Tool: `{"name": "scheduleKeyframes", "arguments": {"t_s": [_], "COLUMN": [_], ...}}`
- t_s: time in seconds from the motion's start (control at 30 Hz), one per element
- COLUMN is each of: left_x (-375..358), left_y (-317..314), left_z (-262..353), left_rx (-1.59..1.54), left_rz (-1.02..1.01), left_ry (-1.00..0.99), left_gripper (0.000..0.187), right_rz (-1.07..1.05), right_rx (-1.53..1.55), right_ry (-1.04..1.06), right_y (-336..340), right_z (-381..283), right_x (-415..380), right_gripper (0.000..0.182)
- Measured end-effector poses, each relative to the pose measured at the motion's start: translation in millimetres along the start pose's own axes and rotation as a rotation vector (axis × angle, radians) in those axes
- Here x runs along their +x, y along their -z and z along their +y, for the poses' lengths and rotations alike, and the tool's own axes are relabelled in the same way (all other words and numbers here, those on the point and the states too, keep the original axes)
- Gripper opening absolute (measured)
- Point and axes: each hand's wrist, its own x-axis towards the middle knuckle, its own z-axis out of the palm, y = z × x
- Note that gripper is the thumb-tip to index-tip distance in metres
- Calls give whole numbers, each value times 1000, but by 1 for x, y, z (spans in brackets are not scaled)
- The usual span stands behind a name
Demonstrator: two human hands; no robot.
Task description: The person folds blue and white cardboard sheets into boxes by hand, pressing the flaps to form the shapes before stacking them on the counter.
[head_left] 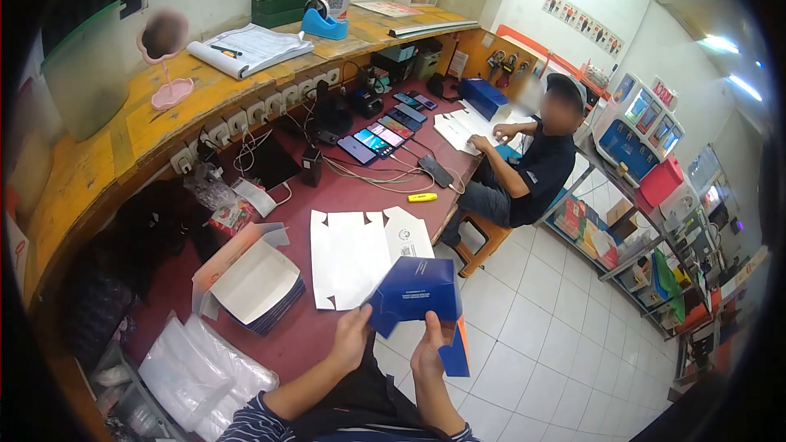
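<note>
Both my hands hold a dark blue cardboard box (419,282) with small white print and an orange flap, partly folded, just off the table's front edge. My left hand (352,337) grips its left edge. On its lower side, my right hand (428,350) has the thumb pressed against the card. Flat white box blanks (348,254) with cut notches lie right behind, one showing a printed round emblem. To the left sits a stack of folded boxes (260,282), pale inside and blue at the edges.
Clear plastic bags (184,368) lie at the lower left. Several phones (368,147) with cables rest farther back, near a yellow highlighter (422,197). A co-worker (532,155) sits at the right handling white card. A raised wooden shelf (155,143) borders the table.
</note>
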Motion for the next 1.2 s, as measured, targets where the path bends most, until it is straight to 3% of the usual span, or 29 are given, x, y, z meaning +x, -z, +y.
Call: {"name": "scheduleKeyframes", "arguments": {"t_s": [0.07, 0.1, 0.2, 0.27, 0.37, 0.47, 0.6, 0.67, 0.73, 0.77, 0.8, 0.87, 0.93, 1.0, 1.03, 1.07, 1.1, 1.13, 1.2], "left_x": [-11, -12, -16, -13, -9, -15, -8, -17, -24, -30, -37, -51, -57, -59, -61, -68, -75, -82, -103], "left_y": [-40, -53, -52, -46, -31, -30, -34, -18, -6, -11, -24, -41, -29, 24, 37, 46, 45, 43, 44], "left_z": [-5, -5, -19, -19, -7, -5, -11, 3, 26, 38, 46, 58, 65, 66, 69, 70, 74, 78, 95], "left_rx": [828, 858, 773, 705, 648, 670, 534, 633, 1175, 1534, 1531, 2084, 2068, 1316, 1001, 997, 831, 661, 615], "left_rz": [325, 408, 545, 628, 632, 573, 685, 644, 285, 195, 208, 320, 361, 284, 405, 423, 526, 621, 591], "left_ry": [-320, -392, -417, -421, -304, -302, -369, -311, 302, 440, 431, -350, -336, -214, -205, -216, -265, -313, -407], "left_gripper": [16, 10, 8, 11, 18, 19, 17, 20, 31, 40, 40, 51, 61, 65, 65, 65, 65, 65, 64], "right_rz": [-48, -56, -96, -129, -115, -129, -119, -162, -145, -119, -235, -528, -983, -1073, -1193, -1300, -1302, -1319, -1561], "right_rx": [-29, -27, 214, 415, 381, 343, 389, 281, 62, -126, -355, -939, -980, -1043, -1292, -1542, -1579, -1574, -1566], "right_ry": [86, 86, -57, -261, -414, -390, -385, -341, -201, -194, -208, -298, 188, 160, 266, 382, 545, 544, 701], "right_y": [4, -2, -21, -19, -3, -6, -20, -4, -6, -8, -5, -18, -12, -40, -52, -59, -61, -65, -78], "right_z": [3, 2, 2, 18, 26, 20, 36, 45, 36, 32, 28, 10, 30, 19, 16, 17, 25, 32, 48], "right_x": [-2, -5, -32, -36, -24, -16, -38, -24, -16, -9, -4, -6, -17, -34, -42, -49, -54, -58, -61], "right_gripper": [35, 35, 42, 34, 24, 17, 26, 33, 30, 27, 23, 23, 30, 39, 44, 48, 42, 42, 25]}}
